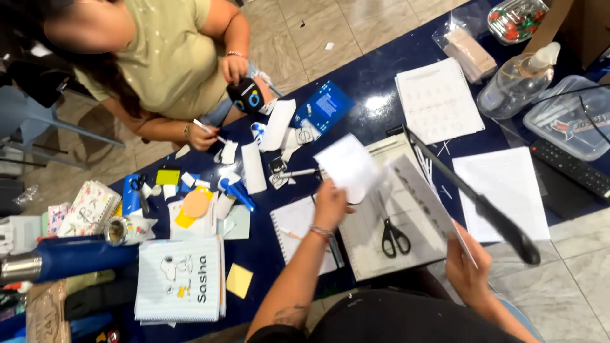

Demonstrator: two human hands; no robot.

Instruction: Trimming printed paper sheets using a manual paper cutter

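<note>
Left hand [330, 204] raised over the blue table [375, 82], forearm reaching up from the lower edge, red band at the wrist, fingers pinched on a small white paper piece [348, 166] held tilted above the paper cutter [387, 241]. Right hand [469, 265] lower and nearer the body, palm turned inward, fingers clasped on the near edge of a larger printed sheet [419, 200] that slants up toward the small piece, blurred. Cutter's black blade arm [476, 203] lifted, angled from the board's far corner out to a handle just beside the right hand, not touching it. Black scissors [394, 235] flat on the cutter board, between the two hands. White sheet [505, 190] to the right of the blade arm; another printed sheet [437, 100] farther back. Spiral notepad [293, 228] left of the cutter, under the left forearm. Scraps of white, yellow and blue paper scattered across the middle of the table, with a notebook [181, 279] near the left edge. Across the table another person in a green shirt, one hand [202, 136] holding a thin white stick, the other hand [235, 67] over a black object. Clear bottle [518, 79] and plastic box [562, 117] at the far right.
</note>
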